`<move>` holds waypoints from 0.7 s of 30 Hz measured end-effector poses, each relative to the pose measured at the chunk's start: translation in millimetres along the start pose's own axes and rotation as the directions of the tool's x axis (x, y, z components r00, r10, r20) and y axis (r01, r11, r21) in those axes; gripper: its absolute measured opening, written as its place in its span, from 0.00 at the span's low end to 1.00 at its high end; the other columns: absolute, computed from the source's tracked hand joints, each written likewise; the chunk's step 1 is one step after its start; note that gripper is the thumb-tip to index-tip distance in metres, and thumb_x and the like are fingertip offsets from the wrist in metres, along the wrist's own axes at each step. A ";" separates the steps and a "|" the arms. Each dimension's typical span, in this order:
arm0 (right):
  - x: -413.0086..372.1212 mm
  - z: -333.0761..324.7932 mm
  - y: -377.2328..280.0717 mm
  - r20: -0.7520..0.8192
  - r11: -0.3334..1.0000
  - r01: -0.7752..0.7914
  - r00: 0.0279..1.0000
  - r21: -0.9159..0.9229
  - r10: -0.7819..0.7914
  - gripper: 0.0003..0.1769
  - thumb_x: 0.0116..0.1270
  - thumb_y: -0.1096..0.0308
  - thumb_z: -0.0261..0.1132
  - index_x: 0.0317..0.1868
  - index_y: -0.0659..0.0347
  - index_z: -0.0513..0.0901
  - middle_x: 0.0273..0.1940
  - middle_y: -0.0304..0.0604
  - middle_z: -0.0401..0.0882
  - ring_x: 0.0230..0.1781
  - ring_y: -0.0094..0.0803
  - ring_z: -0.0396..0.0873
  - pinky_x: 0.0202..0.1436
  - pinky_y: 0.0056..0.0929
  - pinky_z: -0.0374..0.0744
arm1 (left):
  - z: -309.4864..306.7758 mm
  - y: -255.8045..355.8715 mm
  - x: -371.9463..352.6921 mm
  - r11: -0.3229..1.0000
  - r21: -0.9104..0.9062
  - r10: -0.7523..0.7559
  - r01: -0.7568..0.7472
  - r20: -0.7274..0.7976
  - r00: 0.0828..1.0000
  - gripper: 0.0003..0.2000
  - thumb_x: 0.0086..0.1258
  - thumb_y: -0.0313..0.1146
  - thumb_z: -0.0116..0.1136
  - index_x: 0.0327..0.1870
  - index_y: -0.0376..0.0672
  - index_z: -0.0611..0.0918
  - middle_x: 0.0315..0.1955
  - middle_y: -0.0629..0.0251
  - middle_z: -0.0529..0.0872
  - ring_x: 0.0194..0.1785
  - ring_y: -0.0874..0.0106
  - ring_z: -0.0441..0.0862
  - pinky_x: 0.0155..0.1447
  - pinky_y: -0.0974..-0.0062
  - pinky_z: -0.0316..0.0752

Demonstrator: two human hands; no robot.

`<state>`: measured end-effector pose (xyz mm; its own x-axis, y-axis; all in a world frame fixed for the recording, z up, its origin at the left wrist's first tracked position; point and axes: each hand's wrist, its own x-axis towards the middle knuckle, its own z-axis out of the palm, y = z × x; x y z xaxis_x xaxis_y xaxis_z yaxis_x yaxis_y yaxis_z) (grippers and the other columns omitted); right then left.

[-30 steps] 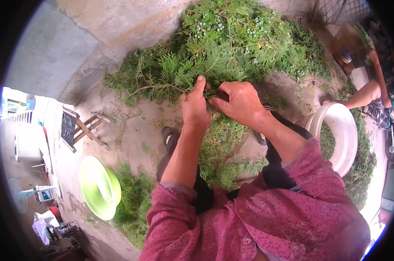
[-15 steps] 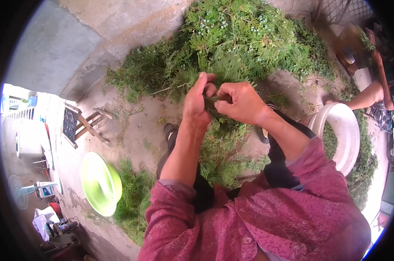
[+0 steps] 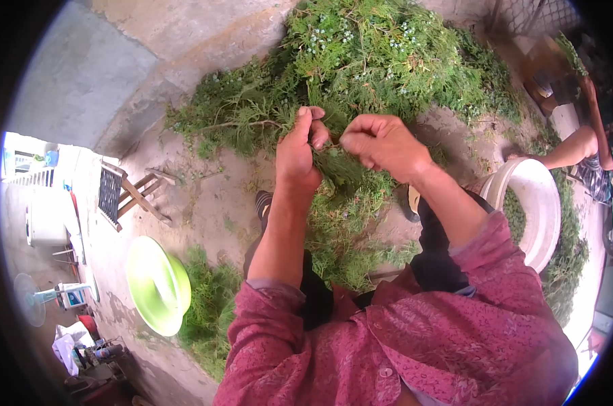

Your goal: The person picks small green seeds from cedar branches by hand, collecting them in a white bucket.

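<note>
My left hand [image 3: 298, 150] is closed around an evergreen branch [image 3: 249, 124], whose bare stem and feathery sprays stick out to the left. Close beside it on the right, my right hand [image 3: 389, 147] pinches with thumb and forefinger at the tip of the sprig. What exactly lies between those fingertips is too small to make out. Green foliage [image 3: 340, 166] hangs just below and between the two hands. Behind them rises a large heap of evergreen branches [image 3: 387, 61] bearing small pale-blue cones.
Loose clippings [image 3: 347, 250] lie between my feet. A lime-green basin [image 3: 144, 284] stands at left beside more greenery [image 3: 208, 304]. On the right is a white bucket [image 3: 546, 216] holding green bits; another person's arm [image 3: 570, 150] reaches near it. A folding stool [image 3: 134, 193] stands at left.
My left hand has shifted slightly left and the branch now shows more fully beside it. My right hand has turned, its fingers stretching further toward the sprig.
</note>
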<state>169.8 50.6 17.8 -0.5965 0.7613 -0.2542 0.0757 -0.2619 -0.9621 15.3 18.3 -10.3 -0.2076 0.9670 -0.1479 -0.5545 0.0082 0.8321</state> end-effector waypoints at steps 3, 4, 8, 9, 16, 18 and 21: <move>5.4 15.0 20.6 -0.011 0.878 0.325 0.936 -0.351 -0.351 0.13 0.49 0.65 0.65 0.28 0.67 0.76 0.22 0.41 0.75 0.22 0.25 0.73 0.25 0.25 0.72 | 5.6 -3.3 -4.2 0.997 0.082 0.016 -0.014 -0.024 1.000 0.14 0.71 0.42 0.42 0.37 0.38 0.73 0.14 0.74 0.64 0.22 0.81 0.58 0.31 0.83 0.54; 4.1 14.8 21.1 -0.040 0.830 0.260 0.946 -0.493 -0.321 0.16 0.44 0.64 0.66 0.28 0.69 0.75 0.22 0.45 0.75 0.24 0.30 0.75 0.30 0.29 0.74 | 6.6 -4.0 -5.5 0.988 0.153 0.034 -0.025 -0.057 0.998 0.15 0.70 0.42 0.42 0.36 0.38 0.74 0.14 0.74 0.65 0.22 0.82 0.58 0.31 0.83 0.54; 9.4 13.9 27.4 -0.065 0.871 0.239 0.954 -0.428 -0.293 0.15 0.44 0.63 0.65 0.26 0.69 0.75 0.23 0.47 0.76 0.24 0.31 0.75 0.30 0.29 0.74 | 5.8 -5.7 -6.5 0.988 0.151 0.042 -0.033 -0.055 0.998 0.15 0.70 0.42 0.43 0.35 0.38 0.74 0.15 0.74 0.65 0.22 0.82 0.58 0.30 0.83 0.53; 9.7 13.4 26.9 -0.071 0.890 0.206 0.964 -0.407 -0.256 0.15 0.44 0.63 0.65 0.25 0.69 0.75 0.23 0.47 0.75 0.24 0.31 0.75 0.31 0.29 0.74 | 4.8 -7.1 -5.7 0.989 0.139 0.059 -0.051 -0.055 0.997 0.15 0.70 0.42 0.43 0.35 0.38 0.74 0.15 0.74 0.65 0.22 0.82 0.57 0.30 0.83 0.53; 4.7 15.7 20.3 0.020 0.902 0.193 0.979 -0.385 -0.201 0.13 0.47 0.63 0.62 0.24 0.67 0.77 0.21 0.43 0.75 0.23 0.28 0.74 0.29 0.27 0.73 | 5.0 -2.2 -7.1 0.986 0.158 0.061 -0.057 -0.018 0.998 0.14 0.70 0.41 0.43 0.36 0.38 0.73 0.13 0.76 0.61 0.20 0.82 0.56 0.30 0.83 0.57; 1.9 15.5 17.1 0.104 0.937 0.181 0.982 -0.297 -0.157 0.12 0.50 0.64 0.61 0.24 0.66 0.77 0.20 0.42 0.75 0.23 0.26 0.74 0.26 0.26 0.72 | 7.9 3.1 -10.6 0.992 0.123 0.033 -0.031 -0.009 0.999 0.13 0.71 0.41 0.41 0.36 0.39 0.72 0.13 0.76 0.60 0.20 0.82 0.56 0.32 0.81 0.61; -9.1 10.2 5.2 0.276 0.999 0.036 0.960 0.036 -0.044 0.09 0.53 0.66 0.59 0.26 0.65 0.77 0.22 0.40 0.76 0.22 0.23 0.74 0.21 0.21 0.69 | 2.0 8.9 -6.7 0.997 0.067 0.035 -0.037 0.025 0.999 0.13 0.71 0.41 0.39 0.36 0.40 0.71 0.12 0.76 0.58 0.19 0.81 0.57 0.37 0.76 0.67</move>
<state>167.5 36.2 16.1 -0.7964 0.5791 -0.1743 0.0258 -0.2554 -0.9665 13.4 12.5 -0.8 -0.2071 0.9727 -0.1051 -0.4916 -0.0106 0.8708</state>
